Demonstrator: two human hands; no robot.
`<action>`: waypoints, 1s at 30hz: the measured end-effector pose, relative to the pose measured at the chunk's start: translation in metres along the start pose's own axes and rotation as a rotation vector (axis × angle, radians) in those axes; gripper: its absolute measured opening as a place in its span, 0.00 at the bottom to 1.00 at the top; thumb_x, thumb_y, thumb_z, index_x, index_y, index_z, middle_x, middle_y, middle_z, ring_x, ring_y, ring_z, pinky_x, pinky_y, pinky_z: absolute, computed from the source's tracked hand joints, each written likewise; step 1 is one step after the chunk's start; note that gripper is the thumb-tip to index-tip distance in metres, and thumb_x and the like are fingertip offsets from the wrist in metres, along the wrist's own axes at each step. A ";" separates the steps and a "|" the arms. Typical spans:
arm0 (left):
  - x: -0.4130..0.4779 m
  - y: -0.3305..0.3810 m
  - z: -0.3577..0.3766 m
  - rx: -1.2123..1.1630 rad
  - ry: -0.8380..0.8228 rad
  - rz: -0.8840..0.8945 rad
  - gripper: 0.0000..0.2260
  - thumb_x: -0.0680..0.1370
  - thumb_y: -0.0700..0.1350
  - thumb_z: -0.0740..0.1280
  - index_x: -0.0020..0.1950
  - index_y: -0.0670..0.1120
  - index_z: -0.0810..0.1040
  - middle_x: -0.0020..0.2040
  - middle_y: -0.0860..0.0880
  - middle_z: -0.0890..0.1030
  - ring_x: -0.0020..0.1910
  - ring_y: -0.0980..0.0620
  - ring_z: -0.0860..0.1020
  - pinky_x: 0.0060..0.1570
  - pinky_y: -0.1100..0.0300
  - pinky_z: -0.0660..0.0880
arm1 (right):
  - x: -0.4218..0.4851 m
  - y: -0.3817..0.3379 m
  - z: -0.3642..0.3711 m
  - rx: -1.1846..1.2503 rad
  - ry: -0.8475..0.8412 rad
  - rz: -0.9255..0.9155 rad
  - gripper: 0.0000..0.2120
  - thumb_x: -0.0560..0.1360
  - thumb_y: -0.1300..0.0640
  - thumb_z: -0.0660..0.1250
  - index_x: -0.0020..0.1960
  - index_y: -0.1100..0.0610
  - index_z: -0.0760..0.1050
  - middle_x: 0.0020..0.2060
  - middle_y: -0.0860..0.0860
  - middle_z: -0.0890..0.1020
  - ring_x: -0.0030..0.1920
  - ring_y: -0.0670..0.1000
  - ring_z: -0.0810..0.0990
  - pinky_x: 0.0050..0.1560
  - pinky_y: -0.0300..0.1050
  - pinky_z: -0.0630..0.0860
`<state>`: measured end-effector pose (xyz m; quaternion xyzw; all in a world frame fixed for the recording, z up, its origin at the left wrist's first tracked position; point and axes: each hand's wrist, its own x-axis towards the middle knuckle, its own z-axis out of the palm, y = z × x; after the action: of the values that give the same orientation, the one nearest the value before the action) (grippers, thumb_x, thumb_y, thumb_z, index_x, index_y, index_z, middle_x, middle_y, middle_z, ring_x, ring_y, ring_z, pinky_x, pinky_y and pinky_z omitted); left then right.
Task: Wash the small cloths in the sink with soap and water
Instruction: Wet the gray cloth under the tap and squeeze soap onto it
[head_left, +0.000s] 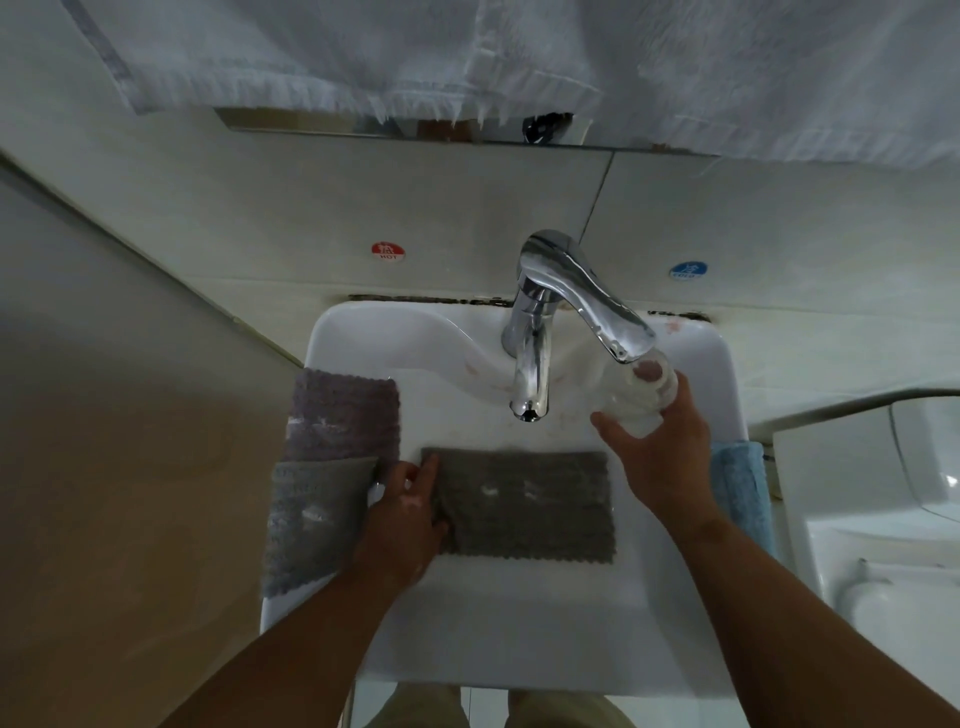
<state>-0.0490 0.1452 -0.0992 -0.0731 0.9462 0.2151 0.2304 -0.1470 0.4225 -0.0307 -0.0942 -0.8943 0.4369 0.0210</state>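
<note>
A grey cloth (530, 504) lies flat in the white sink (519, 634), with small white spots on it. My left hand (402, 519) rests on its left edge, fingers over the cloth. My right hand (657, 452) grips a clear soap bottle (641, 395) on the sink's right rim, under the tap lever. Two more grey cloths hang over the left rim: a purplish one (345, 415) and a lighter one (309, 519). A blue cloth (740, 488) hangs over the right rim.
A chrome tap (530, 364) with its lever (587, 296) turned to the right stands at the back of the sink; no water runs. White towels (519, 57) hang overhead. A white toilet (878, 519) is at the right, a wall at the left.
</note>
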 end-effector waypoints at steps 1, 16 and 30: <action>0.003 -0.001 -0.003 0.001 0.013 0.000 0.40 0.76 0.50 0.73 0.82 0.50 0.55 0.71 0.47 0.62 0.60 0.48 0.77 0.65 0.55 0.73 | -0.007 0.001 -0.001 -0.007 -0.015 -0.014 0.33 0.65 0.54 0.82 0.66 0.55 0.72 0.57 0.49 0.81 0.55 0.48 0.78 0.55 0.44 0.75; 0.018 -0.017 -0.017 -0.033 0.007 -0.036 0.39 0.77 0.47 0.72 0.82 0.56 0.54 0.68 0.43 0.61 0.58 0.43 0.76 0.66 0.53 0.73 | -0.080 0.017 -0.005 -0.167 -0.361 -0.177 0.39 0.63 0.51 0.83 0.70 0.46 0.69 0.56 0.38 0.76 0.53 0.42 0.77 0.54 0.38 0.74; 0.023 -0.025 -0.012 0.034 -0.024 -0.019 0.40 0.77 0.48 0.71 0.82 0.56 0.50 0.69 0.43 0.61 0.63 0.44 0.73 0.70 0.54 0.69 | -0.077 0.028 -0.004 -0.422 -0.578 -0.131 0.31 0.65 0.44 0.78 0.65 0.42 0.70 0.53 0.44 0.83 0.48 0.45 0.81 0.48 0.42 0.79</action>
<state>-0.0684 0.1168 -0.1092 -0.0756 0.9462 0.1975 0.2451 -0.0667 0.4280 -0.0473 0.0884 -0.9379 0.2492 -0.2244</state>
